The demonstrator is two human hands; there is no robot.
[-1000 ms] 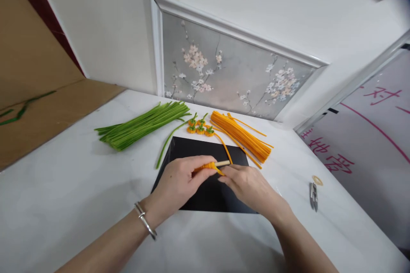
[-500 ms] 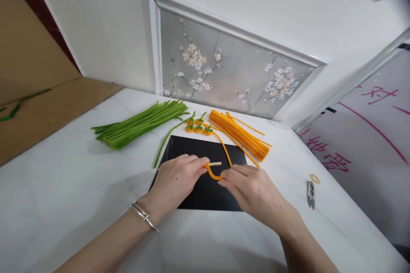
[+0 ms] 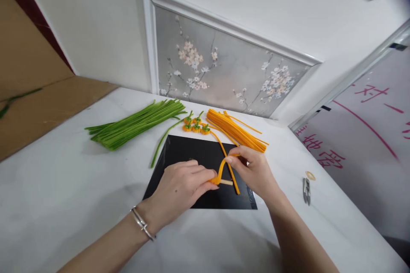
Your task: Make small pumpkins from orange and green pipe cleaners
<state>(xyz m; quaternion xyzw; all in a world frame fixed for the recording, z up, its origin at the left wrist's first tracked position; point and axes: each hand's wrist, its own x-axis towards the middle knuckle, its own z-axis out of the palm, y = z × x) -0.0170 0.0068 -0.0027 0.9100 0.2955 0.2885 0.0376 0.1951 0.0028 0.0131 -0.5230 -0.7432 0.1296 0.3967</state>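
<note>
My left hand (image 3: 188,183) is closed over a thin pale wooden stick (image 3: 226,182), whose end pokes out to the right of the fingertips. An orange pipe cleaner (image 3: 221,168) is wound at the stick there and rises to my right hand (image 3: 254,168), which pinches its other part between thumb and finger. Both hands are above a black mat (image 3: 179,147). Another orange pipe cleaner (image 3: 232,175) lies across the mat. Behind it sit several small orange persimmon shapes (image 3: 196,128) with green tops.
A green pipe cleaner bundle (image 3: 134,126) lies back left, with one loose green stem (image 3: 160,149). An orange bundle (image 3: 237,130) lies back right. Thread snips (image 3: 306,192) and a pale ring (image 3: 310,175) are at the right. A whiteboard (image 3: 361,149) stands beyond.
My right hand has lifted up and away, drawing the orange pipe cleaner upward from the stick. My left hand and the stick have shifted slightly right and nearer. The view has shifted a little.
</note>
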